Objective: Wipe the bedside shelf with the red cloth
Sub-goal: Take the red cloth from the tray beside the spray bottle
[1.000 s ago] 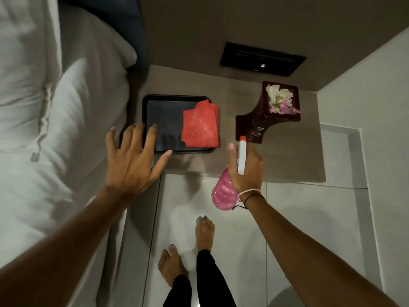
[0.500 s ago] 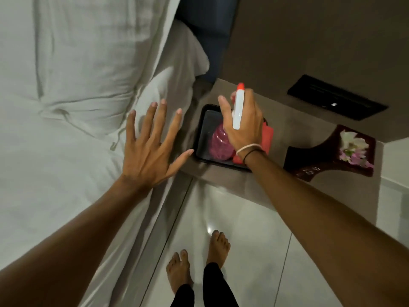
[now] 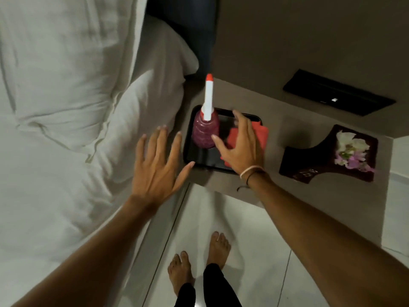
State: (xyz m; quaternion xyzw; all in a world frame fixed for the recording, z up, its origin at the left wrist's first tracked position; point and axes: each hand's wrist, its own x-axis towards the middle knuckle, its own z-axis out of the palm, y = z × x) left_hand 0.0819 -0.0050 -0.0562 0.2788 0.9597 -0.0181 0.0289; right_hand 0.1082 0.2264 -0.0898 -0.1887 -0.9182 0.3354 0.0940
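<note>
Right hand hovers spread-fingered over the red cloth, gripping nothing, mid-frame on the black tray. The pink spray bottle stands upright on the tray's left side. Left hand is splayed wide and empty, by the bed. The tray sits on the bedside shelf.

Dim warm light; glare on floor tiles; right hand motion-blurred; wide-angle bending at edges

Glossy tray, seemingly soft red cloth
</note>
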